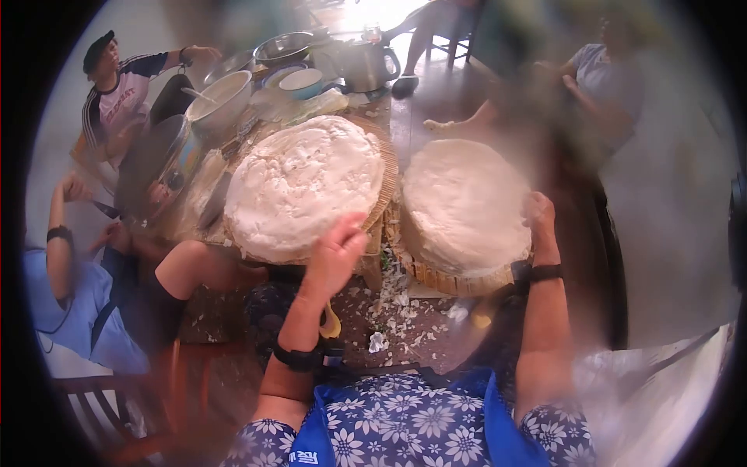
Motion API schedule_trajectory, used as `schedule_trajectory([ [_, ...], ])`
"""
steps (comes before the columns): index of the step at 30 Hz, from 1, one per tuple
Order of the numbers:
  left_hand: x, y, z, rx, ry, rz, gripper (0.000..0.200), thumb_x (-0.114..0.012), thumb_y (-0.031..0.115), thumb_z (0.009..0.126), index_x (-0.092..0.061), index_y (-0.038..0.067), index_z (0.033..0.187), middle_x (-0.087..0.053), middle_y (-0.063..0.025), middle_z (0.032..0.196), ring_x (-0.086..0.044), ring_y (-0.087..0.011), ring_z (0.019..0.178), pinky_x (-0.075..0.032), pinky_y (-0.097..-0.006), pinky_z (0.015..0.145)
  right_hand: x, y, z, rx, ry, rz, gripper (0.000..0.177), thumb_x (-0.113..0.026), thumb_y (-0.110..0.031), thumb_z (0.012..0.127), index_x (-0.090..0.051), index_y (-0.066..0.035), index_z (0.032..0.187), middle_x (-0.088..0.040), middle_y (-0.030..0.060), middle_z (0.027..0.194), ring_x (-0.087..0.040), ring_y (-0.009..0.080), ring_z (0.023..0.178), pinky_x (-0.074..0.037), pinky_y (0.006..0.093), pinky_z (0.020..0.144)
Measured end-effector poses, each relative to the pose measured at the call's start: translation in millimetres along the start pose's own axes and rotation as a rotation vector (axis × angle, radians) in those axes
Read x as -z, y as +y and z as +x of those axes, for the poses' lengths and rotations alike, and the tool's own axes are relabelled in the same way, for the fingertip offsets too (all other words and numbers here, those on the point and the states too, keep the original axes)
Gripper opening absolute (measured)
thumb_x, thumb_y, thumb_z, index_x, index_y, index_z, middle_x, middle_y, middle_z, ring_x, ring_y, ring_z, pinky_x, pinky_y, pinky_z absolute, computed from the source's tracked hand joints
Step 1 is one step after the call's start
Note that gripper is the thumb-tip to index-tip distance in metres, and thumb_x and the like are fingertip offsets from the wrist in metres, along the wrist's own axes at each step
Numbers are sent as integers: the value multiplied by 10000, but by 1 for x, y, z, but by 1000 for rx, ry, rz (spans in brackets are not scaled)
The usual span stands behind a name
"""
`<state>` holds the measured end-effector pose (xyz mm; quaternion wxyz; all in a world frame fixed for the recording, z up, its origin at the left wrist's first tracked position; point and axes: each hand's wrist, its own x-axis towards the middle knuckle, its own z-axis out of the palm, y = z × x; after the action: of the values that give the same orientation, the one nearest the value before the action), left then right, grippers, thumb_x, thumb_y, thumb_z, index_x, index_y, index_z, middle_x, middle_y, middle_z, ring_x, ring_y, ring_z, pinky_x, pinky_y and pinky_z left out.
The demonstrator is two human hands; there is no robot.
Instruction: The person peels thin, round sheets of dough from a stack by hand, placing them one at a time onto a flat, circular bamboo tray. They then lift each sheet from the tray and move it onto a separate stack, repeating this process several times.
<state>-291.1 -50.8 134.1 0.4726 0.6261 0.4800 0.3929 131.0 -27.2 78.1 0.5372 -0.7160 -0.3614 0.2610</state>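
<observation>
A large round white dough-like slab [307, 183] with a lumpy top lies on a round slatted mat [387, 159] in front of me to the left. My left hand [338, 247] is at its near right edge, fingers stretched forward and overlapping the rim in this view. To the right is a second thick round white slab [467, 198], smoother on top, on a slatted base [447, 280]. My right hand [541, 214] is at its right edge with the fingers curled in; I cannot tell what they hold.
Behind the left slab stand a large bowl [219, 101] with a utensil, a small bowl [301, 82] and a metal pot [366, 66]. White scraps litter the floor [401, 331]. People sit at the left [117, 109] and right [603, 86]; a nearer person [85, 303] holds a knife [106, 208].
</observation>
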Motion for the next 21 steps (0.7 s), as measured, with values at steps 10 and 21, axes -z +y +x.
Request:
schedule_trajectory([
  [10,-106,-68,26,419,-155,-317,509,-542,116,866,-374,55,1343,-498,-64,1151,-554,-138,825,-483,-276,696,59,92,41,232,130,-403,222,-564,-201,718,-693,-57,828,-667,172,825,-645,312,807,-494,364,743],
  [21,-142,-63,37,493,-73,-495,468,-569,115,866,-385,5,1282,-533,-78,1078,-581,-158,777,-492,-293,674,60,78,36,-26,51,-242,183,-647,-195,642,-697,-76,771,-680,120,779,-652,247,746,-494,327,715],
])
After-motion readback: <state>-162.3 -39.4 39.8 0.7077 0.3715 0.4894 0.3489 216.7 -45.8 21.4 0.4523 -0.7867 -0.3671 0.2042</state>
